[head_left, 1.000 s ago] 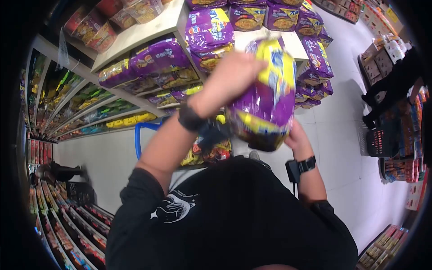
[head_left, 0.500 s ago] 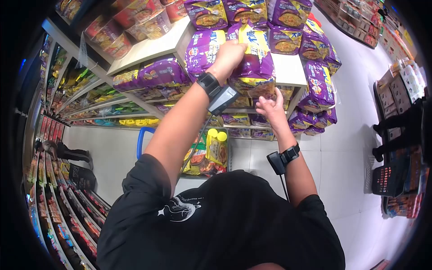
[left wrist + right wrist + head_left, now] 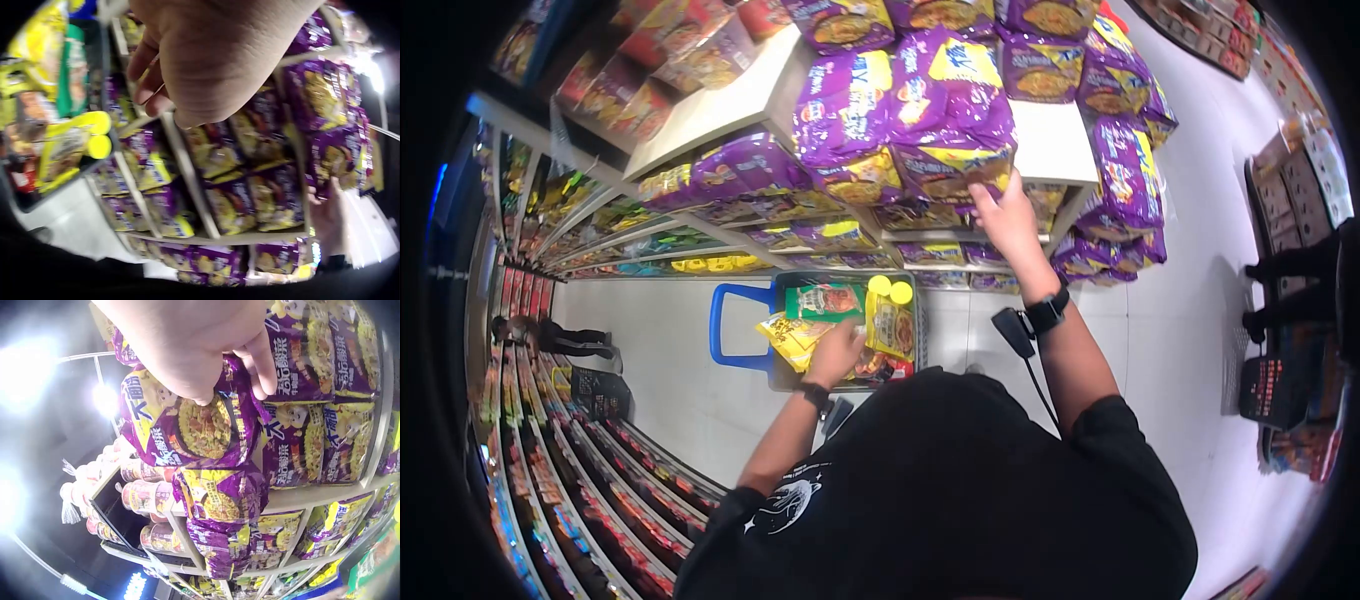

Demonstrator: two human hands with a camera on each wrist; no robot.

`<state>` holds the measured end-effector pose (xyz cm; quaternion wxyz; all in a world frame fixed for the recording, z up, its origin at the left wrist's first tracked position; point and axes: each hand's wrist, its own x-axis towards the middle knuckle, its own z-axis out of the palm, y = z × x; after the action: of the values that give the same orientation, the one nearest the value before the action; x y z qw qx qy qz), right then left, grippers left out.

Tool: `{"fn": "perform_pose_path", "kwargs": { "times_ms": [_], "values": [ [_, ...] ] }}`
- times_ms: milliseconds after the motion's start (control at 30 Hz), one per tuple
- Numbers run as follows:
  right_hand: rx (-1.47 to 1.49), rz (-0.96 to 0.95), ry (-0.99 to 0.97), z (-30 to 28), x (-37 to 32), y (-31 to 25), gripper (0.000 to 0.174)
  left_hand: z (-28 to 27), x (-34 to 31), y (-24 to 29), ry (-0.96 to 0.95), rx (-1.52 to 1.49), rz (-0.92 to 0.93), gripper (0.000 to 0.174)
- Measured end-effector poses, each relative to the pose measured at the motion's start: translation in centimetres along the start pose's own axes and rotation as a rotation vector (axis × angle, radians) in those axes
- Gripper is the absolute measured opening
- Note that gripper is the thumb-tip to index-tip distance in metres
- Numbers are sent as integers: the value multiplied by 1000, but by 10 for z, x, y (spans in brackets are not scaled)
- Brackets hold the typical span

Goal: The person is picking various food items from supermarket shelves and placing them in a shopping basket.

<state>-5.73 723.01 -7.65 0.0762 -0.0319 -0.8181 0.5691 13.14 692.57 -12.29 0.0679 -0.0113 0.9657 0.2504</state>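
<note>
In the head view my right hand touches the lower front of a purple noodle pack on the display shelf. The right wrist view shows the thumb of this hand against the front of the pack, its fingers at one edge. Over a shopping basket with a blue handle, my left hand hangs with relaxed fingers. Nothing is in the left hand in the left wrist view. Below it in the head view lie a green packet and yellow packets.
More purple packs stand beside the touched one and on lower shelves. Bare shelf board shows to its right. Cup noodles are at the upper left. Two people with dark baskets stand at far left and right.
My left hand has let go of the purple pack and moved down over the basket. The pack, held up earlier, now rests on the shelf. My right hand stays at its lower front.
</note>
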Motion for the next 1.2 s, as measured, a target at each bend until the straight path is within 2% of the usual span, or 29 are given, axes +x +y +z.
{"fn": "perform_pose_path", "kwargs": {
  "times_ms": [67,100,167,200,233,267,300,333,400,433,467,500,533,567,600,633,667,700,767,800,833,867,933,1000,1067,1100,1133,1167,1200],
  "values": [
    [6,16,-19,1,0,-7,68,44,-43,-73,-9,-47,-165,27],
    [23,-5,29,9,1,-3,66,59,-65,-91,57,-73,-243,26],
    [104,-28,36,10,-1,-1,65,91,-106,-147,-45,-322,-506,25],
    [143,-44,35,10,-1,-1,65,84,-122,-132,-55,-364,-657,24],
    [113,37,-16,5,-2,-5,65,83,-138,-132,-51,-322,-659,25],
    [27,21,2,0,-3,-10,68,87,-152,-144,-97,-357,-752,27],
    [44,-93,62,0,-7,-10,71,90,-166,-156,-122,-370,-788,27],
    [67,-208,127,0,-9,-9,73,90,-175,-161,-145,-384,-820,27],
    [144,-95,70,7,-5,6,78,106,-194,-200,-176,-262,-664,27],
    [86,-106,96,8,-6,6,79,112,-200,-206,-111,-291,-644,26],
    [25,-119,118,8,-6,4,80,103,-196,-194,-152,-314,-707,22],
    [-4,-172,156,9,0,11,81,89,-191,-179,-257,59,-421,19],
    [-29,-215,178,16,-3,20,81,91,-194,-186,-331,303,-204,16],
    [116,-147,135,16,-17,7,79,80,-190,-162,-187,37,-390,15],
    [255,-75,106,15,-27,-7,78,81,-188,-157,-31,-186,-554,21],
    [311,-78,98,19,-33,11,77,67,-185,-134,29,-335,-687,17],
    [368,-84,101,22,-38,28,76,66,-186,-135,41,-377,-722,16],
    [359,-48,131,23,-54,29,63,67,-193,-137,46,-423,-753,15],
    [202,-85,95,32,-83,68,43,72,-208,-144,63,-510,-809,14],
    [82,-30,1,38,-102,86,26,75,-217,-150,60,-503,-830,14],
    [219,146,-275,47,-118,123,25,79,-228,-158,57,-496,-849,14],
    [199,223,-481,58,-137,172,22,83,-240,-168,53,-487,-867,13],
    [104,711,-595,77,-192,211,16,102,-271,-199,94,-506,-905,16],
    [-134,706,-771,81,-243,259,16,119,-304,-229,113,-527,-963,22],
    [-429,730,-956,74,-271,272,19,148,-346,-273,47,-316,-740,21],
    [-334,483,-1044,65,-283,327,24,155,-365,-298,-138,247,-300,20],
    [-513,140,-1221,61,-280,350,15,173,-384,-316,-117,183,-407,17],
    [-903,-436,-1337,65,-275,315,8,182,-400,-327,-89,267,-341,16],
    [-887,-272,-1409,71,-271,310,13,189,-411,-334,-97,243,-381,14]
  ]
}}
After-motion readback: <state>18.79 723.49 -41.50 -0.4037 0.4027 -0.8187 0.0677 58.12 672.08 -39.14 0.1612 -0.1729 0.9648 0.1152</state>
